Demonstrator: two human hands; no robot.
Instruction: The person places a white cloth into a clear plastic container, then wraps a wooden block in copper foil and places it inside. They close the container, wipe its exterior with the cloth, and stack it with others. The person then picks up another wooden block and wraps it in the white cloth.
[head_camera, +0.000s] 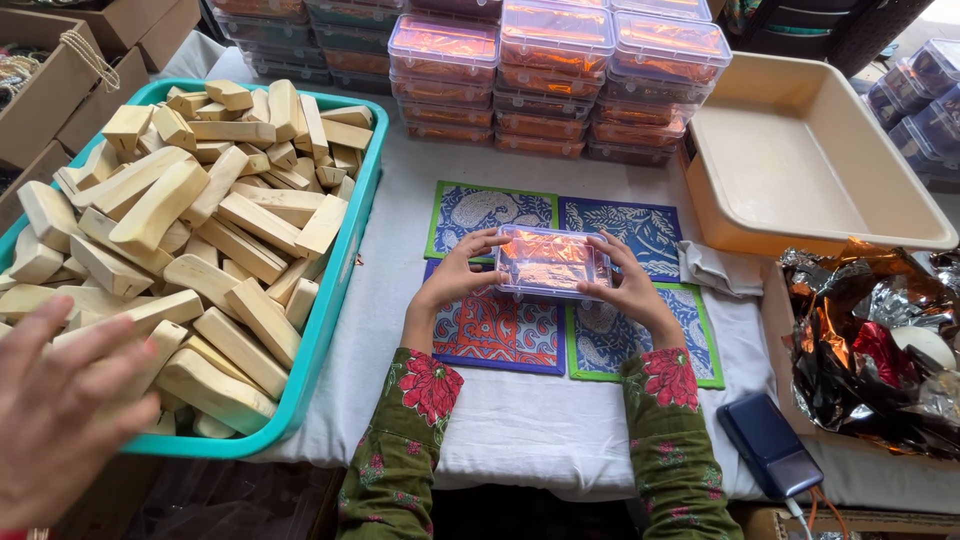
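Observation:
Both my hands grip a small clear plastic box (548, 262) with a lid and shiny orange foil inside. My left hand (455, 278) clasps its left end and my right hand (632, 290) its right end. The box sits low over several patterned square mats (500, 335) in blue, green and red, laid together on the white-covered table (520, 420). My sleeves are green with red flowers.
A teal tray (335, 290) heaped with pale wooden blocks is at left; another person's blurred hand (55, 420) hovers at its near corner. Stacks of filled clear boxes (555, 75) stand behind. A beige tub (800, 150), crumpled foil (870, 350) and a dark power bank (768, 445) lie right.

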